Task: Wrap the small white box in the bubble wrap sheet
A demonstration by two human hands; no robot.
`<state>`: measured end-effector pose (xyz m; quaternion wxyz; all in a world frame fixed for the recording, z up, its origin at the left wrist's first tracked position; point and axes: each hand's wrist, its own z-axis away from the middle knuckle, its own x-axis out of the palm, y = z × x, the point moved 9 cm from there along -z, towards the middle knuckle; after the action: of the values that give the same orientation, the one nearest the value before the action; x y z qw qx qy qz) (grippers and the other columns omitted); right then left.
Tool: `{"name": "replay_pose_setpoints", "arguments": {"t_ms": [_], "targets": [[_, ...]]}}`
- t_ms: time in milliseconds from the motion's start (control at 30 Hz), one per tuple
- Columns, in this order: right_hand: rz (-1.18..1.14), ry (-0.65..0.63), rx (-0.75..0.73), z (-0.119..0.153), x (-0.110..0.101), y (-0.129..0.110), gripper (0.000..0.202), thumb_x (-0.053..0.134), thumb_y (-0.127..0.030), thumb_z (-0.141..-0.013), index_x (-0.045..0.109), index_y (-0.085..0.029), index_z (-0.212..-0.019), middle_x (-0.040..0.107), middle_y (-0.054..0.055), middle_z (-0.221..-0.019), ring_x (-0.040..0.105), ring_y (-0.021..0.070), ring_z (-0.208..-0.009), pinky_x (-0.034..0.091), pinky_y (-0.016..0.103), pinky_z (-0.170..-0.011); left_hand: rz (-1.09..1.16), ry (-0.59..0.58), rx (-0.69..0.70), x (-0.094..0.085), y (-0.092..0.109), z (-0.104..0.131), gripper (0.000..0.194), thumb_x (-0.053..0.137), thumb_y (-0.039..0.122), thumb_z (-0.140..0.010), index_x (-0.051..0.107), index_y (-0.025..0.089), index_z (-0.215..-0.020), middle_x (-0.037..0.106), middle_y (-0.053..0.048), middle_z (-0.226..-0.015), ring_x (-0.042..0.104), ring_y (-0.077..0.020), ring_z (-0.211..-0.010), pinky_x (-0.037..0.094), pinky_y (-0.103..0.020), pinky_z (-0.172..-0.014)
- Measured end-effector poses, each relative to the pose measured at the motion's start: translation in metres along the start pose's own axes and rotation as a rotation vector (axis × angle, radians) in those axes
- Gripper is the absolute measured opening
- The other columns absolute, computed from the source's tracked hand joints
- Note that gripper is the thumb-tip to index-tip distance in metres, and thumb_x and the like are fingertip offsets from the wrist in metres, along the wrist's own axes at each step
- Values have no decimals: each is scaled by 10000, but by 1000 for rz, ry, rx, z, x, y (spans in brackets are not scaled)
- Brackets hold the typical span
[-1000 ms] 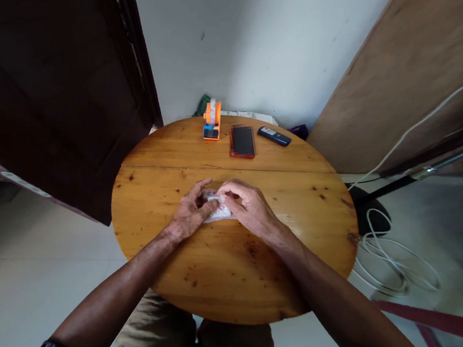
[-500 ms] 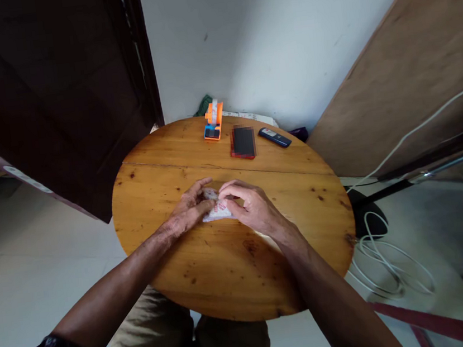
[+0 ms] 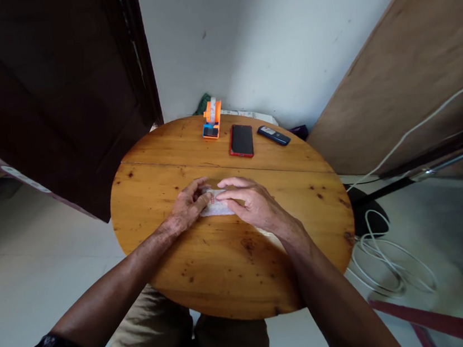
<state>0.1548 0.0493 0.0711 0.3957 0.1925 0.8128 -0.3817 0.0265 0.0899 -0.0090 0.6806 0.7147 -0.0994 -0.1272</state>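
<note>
A small white packet (image 3: 215,207) with faint reddish print lies flat on the round wooden table (image 3: 219,276). It looks like crinkled plastic wrapping; what is inside cannot be made out. My left hand (image 3: 187,206) grips the packet's left end, thumb pressed on top and fingers along the far side. From the right, my right hand (image 3: 254,201) rests over the other end with fingers stretched and parted. Its index fingertip touches the top, and its thumb lies by the right edge. Both hands partly cover the packet.
Toward the back of the table stand an orange tape dispenser (image 3: 212,118), a red-edged phone (image 3: 241,141) and a dark remote-like device (image 3: 273,135). A wall (image 3: 236,43) rises behind. White cable (image 3: 383,256) lies coiled on the floor at right.
The packet's raised part now lies flatter, and its front edge looks straighter. My right fingers have loosened from a pinch and stretched out over it. My left hand stays at the left end.
</note>
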Motion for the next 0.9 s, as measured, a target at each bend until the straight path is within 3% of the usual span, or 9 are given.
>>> {"name": "replay_pose_setpoints", "arguments": {"t_ms": [467,900], "targets": [[47,-41,-84,-1,3,-7,273,556,-181,-923,780,-290,-1034,652,69,-1267,605,243,-1151,461,461,-987,-152,35,77,-2,13,3,474,630,380,-863,599,127,-1263,700,-120,-1144,647,-226,-1020,514,-351,-895],[51,-42,-90,-1,5,-6,259,575,-178,-916,781,-293,-1022,645,68,-1277,597,242,-1163,465,461,-990,-66,24,20,-2,6,2,572,664,435,-830,570,119,-1298,670,-138,-1165,646,-223,-987,526,-335,-830]]}}
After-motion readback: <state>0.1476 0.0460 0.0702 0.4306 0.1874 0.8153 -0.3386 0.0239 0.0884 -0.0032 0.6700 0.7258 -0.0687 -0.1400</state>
